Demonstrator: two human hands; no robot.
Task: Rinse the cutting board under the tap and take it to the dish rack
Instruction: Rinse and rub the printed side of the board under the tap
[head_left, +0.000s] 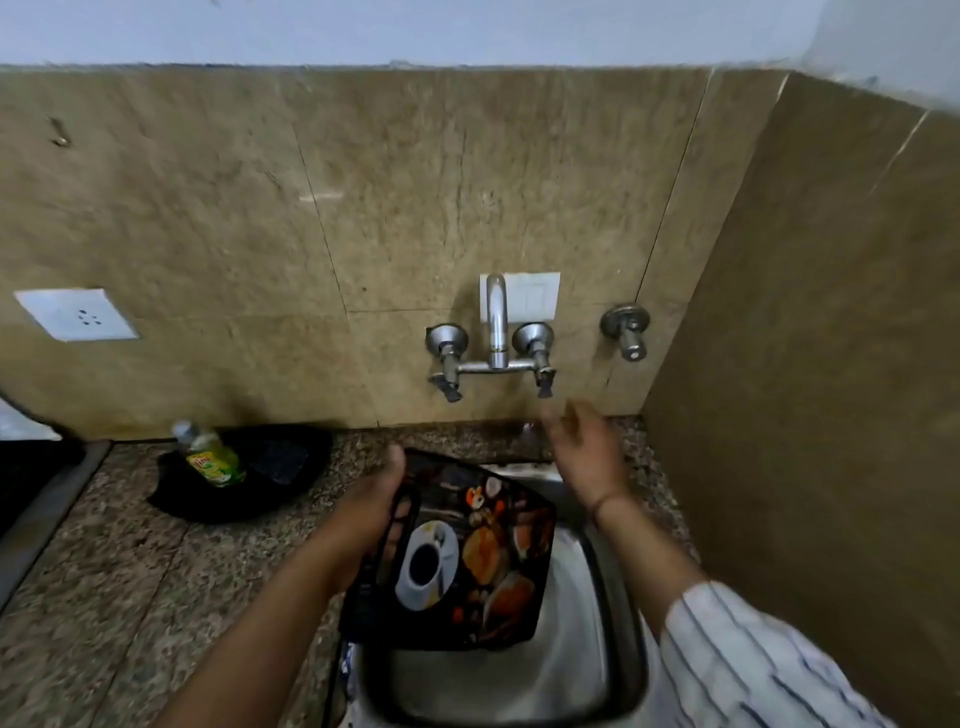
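Note:
The cutting board (483, 566) is black with a printed coffee cup and pastries. It is held tilted over the steel sink (618, 623). My left hand (371, 509) grips the board by its handle slot on the left edge. My right hand (584, 449) is raised, blurred, fingers apart, just below the right lever (544, 384) of the wall tap (496, 327) and not touching it. No water is visibly running from the spout. No dish rack is in view.
A green dish soap bottle (210, 460) stands in a black tray (244, 478) on the speckled granite counter (130, 571) at left. A second valve (628, 332) sticks out of the tiled wall at right. A side wall (810, 415) closes in the sink's right.

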